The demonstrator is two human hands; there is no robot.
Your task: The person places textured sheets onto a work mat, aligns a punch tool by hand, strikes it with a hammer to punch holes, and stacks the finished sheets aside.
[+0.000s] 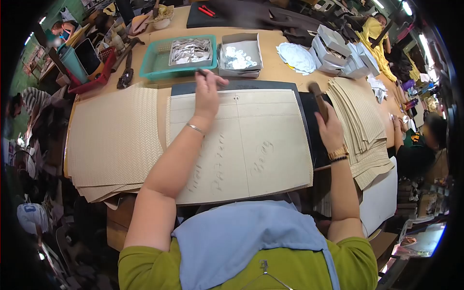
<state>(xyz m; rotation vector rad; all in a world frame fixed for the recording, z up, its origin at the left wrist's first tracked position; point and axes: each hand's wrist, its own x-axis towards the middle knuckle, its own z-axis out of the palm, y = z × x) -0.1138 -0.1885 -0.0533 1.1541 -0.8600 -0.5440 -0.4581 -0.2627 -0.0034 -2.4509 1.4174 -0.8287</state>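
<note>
My left hand [208, 96] is closed on a short, dark, thin tool [200, 72], blurred and mostly hidden by the fingers. It hovers over the upper part of a cream pattern sheet [275, 130] with ruled lines, handwriting and a small mark near its top edge. Beneath the sheet lies a dark board [285, 86]. At the sheet's right side, my right hand [330, 129] grips a brown wooden tool handle [317, 98]; whether it has a head I cannot tell. Woven-textured cream sheets are stacked at the left [116, 140] and the right [357, 121].
Behind the board stand a teal tray [153, 58] holding a box of small pale pieces, and a grey box [261, 50] of white discs. A hammer [126, 67] lies at the left. White boxes [333, 46] and pale round pieces [297, 57] sit at the right. Other people work around.
</note>
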